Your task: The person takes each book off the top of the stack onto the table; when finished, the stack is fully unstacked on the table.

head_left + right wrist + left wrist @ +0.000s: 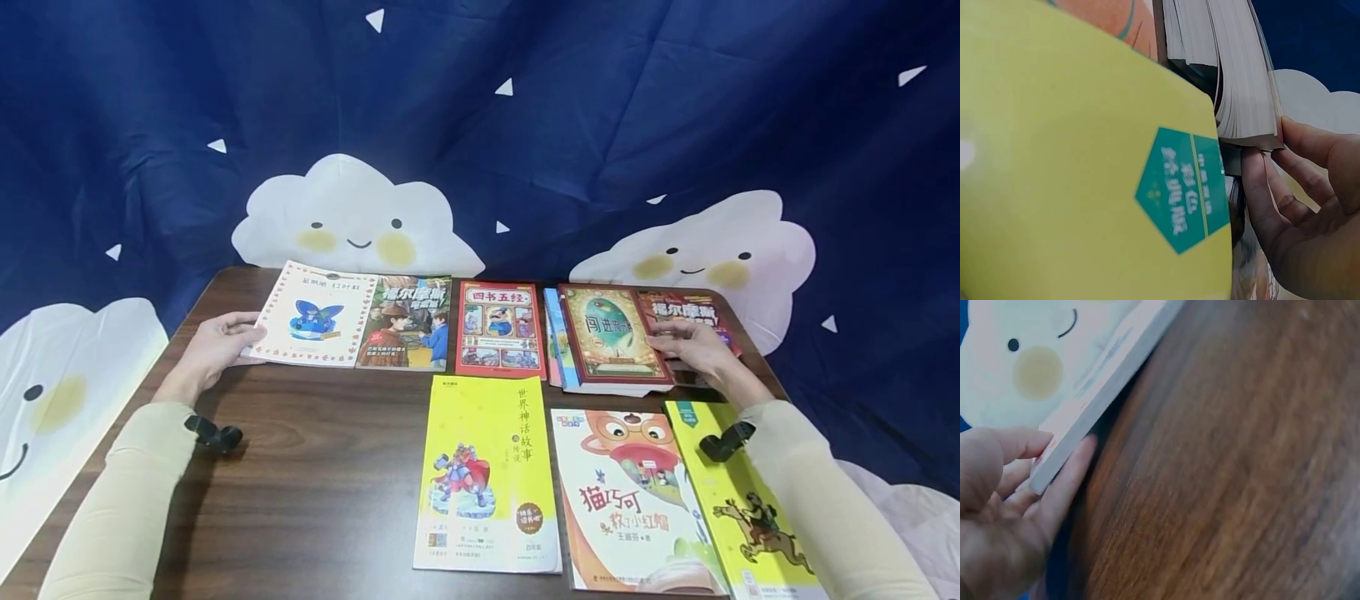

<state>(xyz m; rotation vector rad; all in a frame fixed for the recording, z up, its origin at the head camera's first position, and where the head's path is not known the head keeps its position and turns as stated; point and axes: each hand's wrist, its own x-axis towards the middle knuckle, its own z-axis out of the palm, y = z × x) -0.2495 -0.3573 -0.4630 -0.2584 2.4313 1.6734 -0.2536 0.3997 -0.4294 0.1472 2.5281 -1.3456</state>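
Observation:
At the far left of the table, my left hand (212,352) grips a white book (322,312) with a blue butterfly on its cover. In the left wrist view, that book's edge (1088,415) is pinched between thumb and fingers, its near side raised off the wood. On the other side, my right hand (703,354) holds the right edge of a brown-and-gold framed book (611,333). This one lies on top of a blue-edged book (561,354), and its page block (1244,81) sits between my thumb and fingers in the right wrist view.
Between the hands lie a comic-style detective book (408,325) and a red book (498,329). Another detective book (678,308) is partly behind my right hand. In front are a yellow book (491,458), a fox-cover book (633,500) and a yellow horse-rider book (742,508). A cloud-patterned curtain (480,100) hangs behind the table.

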